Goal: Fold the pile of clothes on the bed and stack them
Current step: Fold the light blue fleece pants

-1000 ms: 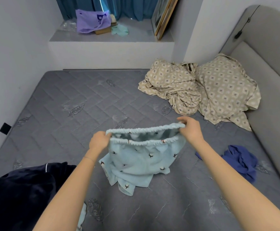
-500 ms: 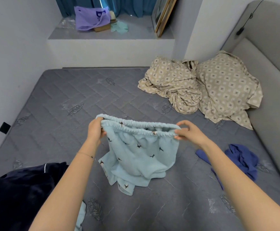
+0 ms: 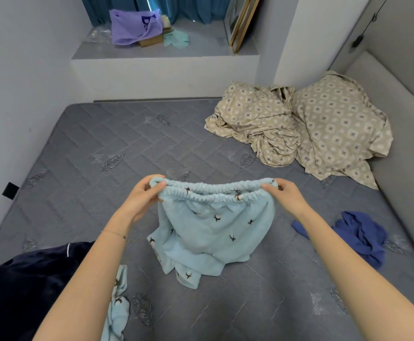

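Blue shorts (image 3: 213,225) waistband now seemingly closed, flatter.

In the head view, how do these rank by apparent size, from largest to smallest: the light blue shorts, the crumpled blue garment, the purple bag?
1. light blue shorts, held up near the camera, so nearness flatters them
2. crumpled blue garment
3. purple bag, far away on the ledge; it looks close in size to the blue garment, so this order is unsure

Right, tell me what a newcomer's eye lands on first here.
First, the light blue shorts in mid-frame, held up by their elastic waistband between the left hand and the right hand, the legs trailing on the grey mattress. Next, the crumpled beige patterned bedding heaped at the far right by the headboard. A dark navy garment fills the near left corner.
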`<state>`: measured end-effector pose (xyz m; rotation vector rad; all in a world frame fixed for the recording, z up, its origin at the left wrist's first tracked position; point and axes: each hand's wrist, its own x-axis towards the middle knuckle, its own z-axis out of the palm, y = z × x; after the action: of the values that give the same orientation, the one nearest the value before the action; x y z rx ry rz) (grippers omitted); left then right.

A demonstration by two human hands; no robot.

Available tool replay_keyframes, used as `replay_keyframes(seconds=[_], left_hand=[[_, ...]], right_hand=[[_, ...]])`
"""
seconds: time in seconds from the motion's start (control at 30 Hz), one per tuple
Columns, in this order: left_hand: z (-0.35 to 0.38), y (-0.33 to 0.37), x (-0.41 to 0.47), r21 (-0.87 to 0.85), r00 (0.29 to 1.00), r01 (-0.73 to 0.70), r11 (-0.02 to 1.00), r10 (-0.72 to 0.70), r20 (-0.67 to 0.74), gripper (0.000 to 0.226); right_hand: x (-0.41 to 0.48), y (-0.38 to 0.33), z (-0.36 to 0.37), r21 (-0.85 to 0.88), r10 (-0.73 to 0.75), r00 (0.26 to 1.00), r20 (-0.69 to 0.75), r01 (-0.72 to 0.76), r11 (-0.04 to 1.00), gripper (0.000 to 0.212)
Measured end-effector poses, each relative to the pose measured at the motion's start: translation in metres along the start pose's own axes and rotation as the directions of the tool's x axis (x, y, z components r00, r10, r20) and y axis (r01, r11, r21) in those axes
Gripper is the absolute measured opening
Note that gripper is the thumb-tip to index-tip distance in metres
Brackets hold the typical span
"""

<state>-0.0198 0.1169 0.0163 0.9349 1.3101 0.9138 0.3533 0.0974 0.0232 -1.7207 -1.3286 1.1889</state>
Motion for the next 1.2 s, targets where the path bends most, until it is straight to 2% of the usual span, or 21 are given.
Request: replay_keyframes(seconds=[0.07, 0.13, 0.2, 0.27, 0.33, 0.37, 0.43, 0.47, 0.53, 0.6, 0.7, 0.77, 0.87, 0.93, 0.97, 1.03, 1.1, 1.2], left_hand=[[-0.001, -0.002, -0.001, 0.035, 0.999, -0.005, 0.999, 0.004, 0.036, 0.033], [-0.001, -0.004, -0.001, 0.179, 0.999, -0.032, 0.983, 0.026, 0.033, 0.043], [0.0, -0.004, -0.001, 0.271, 0.998, -0.058, 0.961, 0.064, -0.014, 0.036], [0.001, -0.003, -0.001, 0.397, 0.988, -0.118, 0.91, 0.149, -0.047, 0.019], [-0.003, -0.002, 0.001, 0.53, 0.975, -0.176, 0.83, 0.223, -0.025, 0.013], [-0.006, -0.002, 0.002, 0.551, 0.974, -0.175, 0.816, 0.225, -0.025, 0.015], [-0.01, -0.002, 0.0, 0.538, 0.976, -0.138, 0.832, 0.207, -0.07, 0.018], [-0.011, -0.002, -0.001, 0.522, 0.972, -0.123, 0.844, 0.209, -0.108, 0.017], [-0.012, -0.002, -0.002, 0.492, 0.956, -0.098, 0.865, 0.22, -0.196, 0.015], [-0.011, -0.001, -0.003, 0.467, 0.943, -0.079, 0.881, 0.218, -0.252, 0.015], [-0.009, 0.001, -0.006, 0.386, 0.947, -0.039, 0.922, 0.158, -0.281, 0.02], [-0.01, 0.007, -0.008, 0.242, 0.959, 0.018, 0.97, 0.051, -0.279, 0.023], [-0.018, 0.02, -0.009, -0.132, 0.987, 0.095, 0.987, -0.111, -0.117, 0.027], [-0.017, 0.025, -0.007, -0.295, 0.99, 0.122, 0.948, -0.136, -0.026, 0.034], [-0.011, 0.025, -0.005, -0.347, 0.988, 0.136, 0.928, -0.154, -0.025, 0.037], [0.008, 0.021, -0.001, -0.444, 0.969, 0.159, 0.882, -0.225, -0.1, 0.04], [0.03, 0.014, 0.003, -0.529, 0.938, 0.152, 0.835, -0.291, -0.189, 0.041], [0.063, 0.009, 0.003, -0.548, 0.912, 0.123, 0.827, -0.312, -0.266, 0.036]], right_hand=[[0.002, -0.001, 0.0, 0.046, 0.03, 0.999, -0.017, -0.03, 0.998, 0.025], [0.005, 0.0, 0.002, 0.103, 0.063, 0.997, -0.039, -0.058, 0.993, 0.034], [0.006, -0.001, 0.004, 0.154, 0.086, 0.995, -0.058, -0.076, 0.985, 0.032], [0.007, -0.003, 0.004, 0.174, 0.083, 0.996, -0.038, -0.076, 0.982, 0.029], [0.004, -0.006, 0.003, 0.164, 0.032, 0.996, 0.08, -0.045, 0.985, 0.019], [0.002, -0.008, 0.002, 0.132, 0.001, 0.986, 0.167, -0.023, 0.991, 0.014], [0.002, -0.006, 0.002, -0.016, -0.038, 0.961, 0.274, 0.044, 0.999, 0.04], [0.002, -0.006, 0.004, -0.113, -0.029, 0.961, 0.274, 0.062, 0.992, 0.049], [0.002, -0.007, 0.009, -0.22, -0.061, 0.973, 0.224, 0.112, 0.969, 0.044], [0.002, -0.009, 0.011, -0.189, -0.121, 0.978, 0.169, 0.153, 0.97, 0.029], [-0.001, -0.014, 0.008, -0.044, -0.104, 0.983, 0.154, 0.112, 0.993, 0.021], [-0.005, -0.018, 0.002, 0.131, -0.013, 0.982, 0.189, -0.012, 0.991, 0.018], [-0.006, -0.023, -0.01, 0.475, 0.034, 0.964, 0.264, -0.161, 0.865, 0.03], [-0.007, -0.032, -0.012, 0.602, 0.026, 0.97, 0.243, -0.171, 0.78, 0.033], [-0.005, -0.036, -0.008, 0.645, 0.053, 0.975, 0.217, -0.183, 0.742, 0.035], [-0.001, -0.042, 0.007, 0.704, 0.191, 0.972, 0.138, -0.232, 0.671, 0.043], [0.004, -0.042, 0.027, 0.761, 0.364, 0.929, 0.065, -0.282, 0.584, 0.048], [-0.001, -0.043, 0.053, 0.774, 0.463, 0.886, 0.006, -0.297, 0.559, 0.05]])
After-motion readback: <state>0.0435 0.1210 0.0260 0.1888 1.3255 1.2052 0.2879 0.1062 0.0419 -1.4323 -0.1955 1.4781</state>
